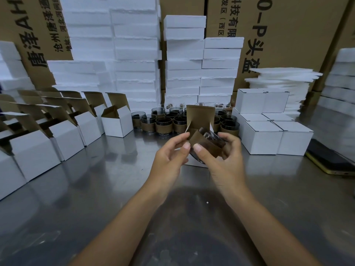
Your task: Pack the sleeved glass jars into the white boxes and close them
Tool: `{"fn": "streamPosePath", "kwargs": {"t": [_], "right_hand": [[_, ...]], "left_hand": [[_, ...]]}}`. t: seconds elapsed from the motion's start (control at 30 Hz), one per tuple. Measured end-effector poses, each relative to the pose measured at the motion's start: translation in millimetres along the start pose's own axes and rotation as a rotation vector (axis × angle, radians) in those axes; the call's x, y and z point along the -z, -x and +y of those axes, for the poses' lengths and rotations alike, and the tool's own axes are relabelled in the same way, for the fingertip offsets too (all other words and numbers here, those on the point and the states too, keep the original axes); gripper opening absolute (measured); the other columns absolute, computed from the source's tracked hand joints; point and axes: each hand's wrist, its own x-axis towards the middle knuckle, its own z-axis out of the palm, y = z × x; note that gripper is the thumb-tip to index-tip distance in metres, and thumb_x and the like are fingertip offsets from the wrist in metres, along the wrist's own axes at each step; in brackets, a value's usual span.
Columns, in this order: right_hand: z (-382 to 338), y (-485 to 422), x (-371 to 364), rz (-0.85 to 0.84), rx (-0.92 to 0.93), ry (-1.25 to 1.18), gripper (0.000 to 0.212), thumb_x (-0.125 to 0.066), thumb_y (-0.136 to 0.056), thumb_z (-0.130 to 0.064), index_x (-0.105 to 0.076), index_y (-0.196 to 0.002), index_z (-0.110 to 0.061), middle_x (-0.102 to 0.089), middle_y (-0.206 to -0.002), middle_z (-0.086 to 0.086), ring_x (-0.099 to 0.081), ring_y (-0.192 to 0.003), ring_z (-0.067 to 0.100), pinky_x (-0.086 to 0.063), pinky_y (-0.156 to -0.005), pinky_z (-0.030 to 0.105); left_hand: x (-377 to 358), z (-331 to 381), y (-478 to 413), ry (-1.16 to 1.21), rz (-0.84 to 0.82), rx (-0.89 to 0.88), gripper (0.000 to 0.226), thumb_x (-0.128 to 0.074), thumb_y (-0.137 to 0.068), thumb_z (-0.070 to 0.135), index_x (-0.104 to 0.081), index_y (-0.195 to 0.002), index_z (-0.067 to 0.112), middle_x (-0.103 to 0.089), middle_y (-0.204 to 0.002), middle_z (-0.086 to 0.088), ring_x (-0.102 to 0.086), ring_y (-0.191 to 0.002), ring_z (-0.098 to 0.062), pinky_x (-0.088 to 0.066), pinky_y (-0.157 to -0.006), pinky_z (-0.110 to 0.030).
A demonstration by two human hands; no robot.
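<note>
Mid-desk, toward the back edge: one open white box (200, 116) stands with its brown-lined lid upright, just in front of the cluster of waiting jars (163, 125). Right hand (224, 160) is clamped on a sleeved glass jar (206, 145), thumb on the near side of the cardboard sleeve, fingers curled round the far side. The jar is tilted, its mouth turned up and away, and hangs at the box opening, not yet seated. Left hand (169, 156) is just beside the jar, thumb and fingers apparently pinching the box's left side flap to steady it. Step in hand, by my reading: loading this jar. Next move calls for righting the jar and lowering it past the flaps, then folding the lid down and tucking it. Open boxes (63, 139) line the desk's (96, 179) left edge; closed boxes (269, 137) are stacked toward the right edge. A fair share of the packing looks outstanding.
</note>
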Motion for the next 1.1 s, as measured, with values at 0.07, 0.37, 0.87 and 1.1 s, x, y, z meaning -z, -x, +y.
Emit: {"fn": "streamPosePath", "kwargs": {"t": [0.07, 0.37, 0.87, 1.1], "right_hand": [[2.4, 0.4, 1.1, 0.009, 0.046, 0.076, 0.069, -0.085, -0.061, -0.029, -0.043, -0.115, -0.035, -0.059, -0.111, -0.014, -0.058, -0.097, -0.010, -0.048, -0.080, 0.014], [2.1, 2.0, 1.0, 0.031, 0.229, 0.246, 0.072, -0.085, -0.062, -0.019, -0.045, -0.122, -0.031, -0.052, -0.116, -0.014, -0.047, -0.105, -0.015, -0.038, -0.080, -0.001], [-7.4, 4.5, 3.2, 0.005, 0.220, 0.211, 0.069, -0.080, -0.066, -0.041, -0.048, -0.127, -0.038, -0.054, -0.124, -0.015, -0.047, -0.118, -0.005, -0.035, -0.093, 0.003], [-9.1, 0.6, 6.5, 0.029, 0.144, 0.149, 0.074, -0.077, -0.071, -0.040, -0.043, -0.136, -0.032, -0.050, -0.132, -0.011, -0.045, -0.117, -0.012, -0.038, -0.091, 0.002]], "left_hand": [[0.3, -2.2, -2.2, -0.057, 0.024, -0.015, 0.025, -0.049, -0.096, 0.021, -0.061, -0.117, 0.030, -0.067, -0.107, 0.010, -0.062, -0.099, -0.006, -0.051, -0.084, -0.024], [1.8, -24.6, -11.5, -0.800, 0.019, -0.165, 0.040, -0.050, -0.094, 0.033, -0.039, -0.130, 0.048, -0.031, -0.114, 0.008, -0.047, -0.088, -0.003, -0.038, -0.065, -0.008], [3.3, -15.2, -7.6, -1.001, 0.079, -0.381, 0.018, -0.056, -0.090, 0.032, -0.061, -0.102, 0.020, -0.044, -0.090, 0.006, -0.040, -0.085, -0.012, -0.035, -0.067, -0.017], [-1.3, -6.8, 2.1, -1.002, -0.058, -0.567, 0.012, -0.063, -0.087, 0.026, -0.063, -0.095, 0.017, -0.055, -0.080, 0.004, -0.049, -0.076, -0.014, -0.042, -0.072, -0.034]]}}
